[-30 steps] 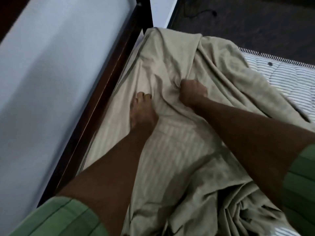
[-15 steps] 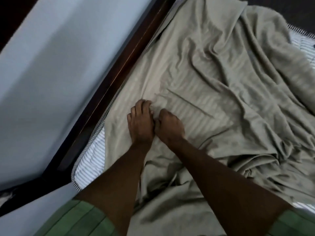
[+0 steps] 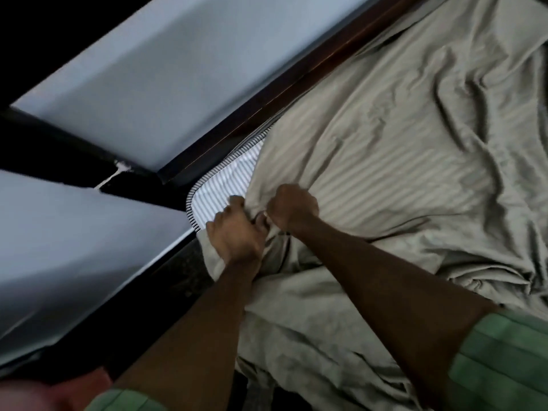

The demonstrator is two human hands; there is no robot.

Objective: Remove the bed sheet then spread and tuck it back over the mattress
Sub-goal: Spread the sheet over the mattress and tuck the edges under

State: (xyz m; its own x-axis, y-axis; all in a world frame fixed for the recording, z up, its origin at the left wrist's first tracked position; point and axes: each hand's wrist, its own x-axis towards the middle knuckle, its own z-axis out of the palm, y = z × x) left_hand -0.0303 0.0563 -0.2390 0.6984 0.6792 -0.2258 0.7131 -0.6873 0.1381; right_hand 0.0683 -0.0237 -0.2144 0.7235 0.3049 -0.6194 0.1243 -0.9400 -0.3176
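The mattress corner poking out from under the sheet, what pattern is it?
Thin grey and white stripes on the mattress, seen in the head view.

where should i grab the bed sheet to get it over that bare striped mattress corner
Grip the bed sheet at its bunched edge beside the bare mattress corner, coming from the near side of the bed. The left hand and right hand both grip it there. That edge stops short of the corner, so pulling it toward the dark bed frame should cover it.

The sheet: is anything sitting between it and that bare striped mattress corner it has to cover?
Nothing visible. The left hand and right hand grip the sheet beside the exposed mattress corner, which lies bare against the dark bed frame.
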